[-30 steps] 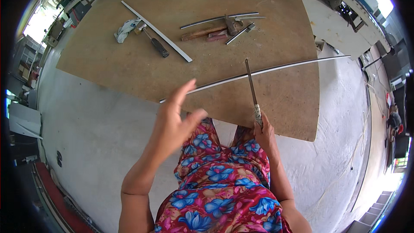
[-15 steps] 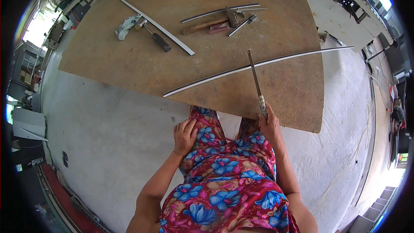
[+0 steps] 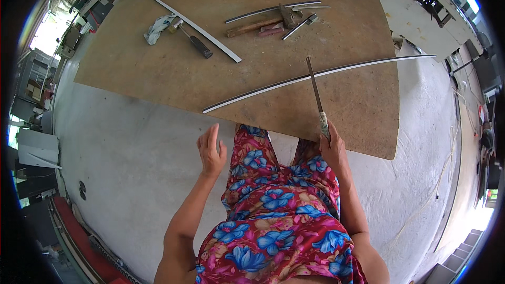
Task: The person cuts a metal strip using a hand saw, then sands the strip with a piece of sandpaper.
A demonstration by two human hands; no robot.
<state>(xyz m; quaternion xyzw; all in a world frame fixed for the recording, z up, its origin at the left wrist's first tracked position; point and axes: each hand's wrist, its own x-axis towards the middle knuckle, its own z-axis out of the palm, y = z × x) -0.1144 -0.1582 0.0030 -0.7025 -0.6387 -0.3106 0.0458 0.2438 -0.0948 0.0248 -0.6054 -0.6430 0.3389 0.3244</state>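
My right hand [image 3: 333, 148] is closed round the pale, wrapped handle of a long thin dark blade [image 3: 315, 87]; whether it is a saw or a file I cannot make out. The blade points away from me and crosses a long narrow strip [image 3: 252, 93], dark along one edge and white along the other. This strip lies slantwise over the brown board, its right end sticking out past the board's edge. Off the near edge, left of my legs, my left hand [image 3: 211, 150] hangs in the air with its fingers stretched out, touching nothing.
The brown board [image 3: 158, 81] carries a white strip [image 3: 197, 29], a dark-handled tool [image 3: 201, 47], a crumpled cloth [image 3: 157, 29] and a wooden-handled hammer [image 3: 258, 27] beside shorter strips [image 3: 271, 11]. Machinery [image 3: 431, 8] stands at the far right. A cable [image 3: 447, 163] trails over the floor.
My left hand has lifted off my thigh and moved left, its fingers straightening. My right hand still grips the blade's handle. The whole view has shifted slightly.
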